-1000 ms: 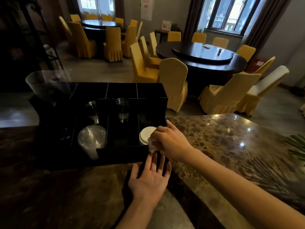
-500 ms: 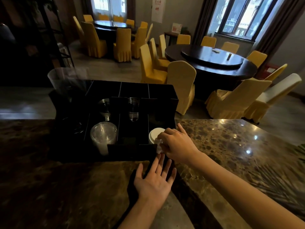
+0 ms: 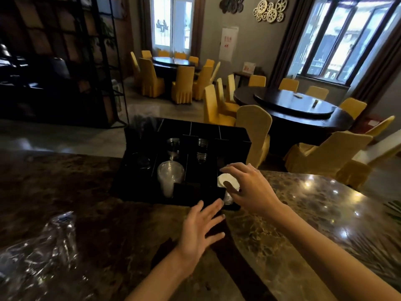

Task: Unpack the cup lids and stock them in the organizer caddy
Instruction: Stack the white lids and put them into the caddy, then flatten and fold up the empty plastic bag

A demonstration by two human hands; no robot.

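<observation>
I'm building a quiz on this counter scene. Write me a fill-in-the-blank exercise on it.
1. The lids under the right hand are ___ in colour.
2. The caddy is ___ in colour.
3. The left hand has its fingers ___ and holds nothing.
4. The crumpled clear wrapper lies at the ___ end of the counter.

Missing words: white; black; spread; left

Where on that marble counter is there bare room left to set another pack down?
The widest bare patch is the counter right of the black caddy, beyond the right hand. Another lies between the crumpled plastic wrap and the left hand. It is crowded at the caddy's front right corner, where both hands meet by the white lids.
</observation>
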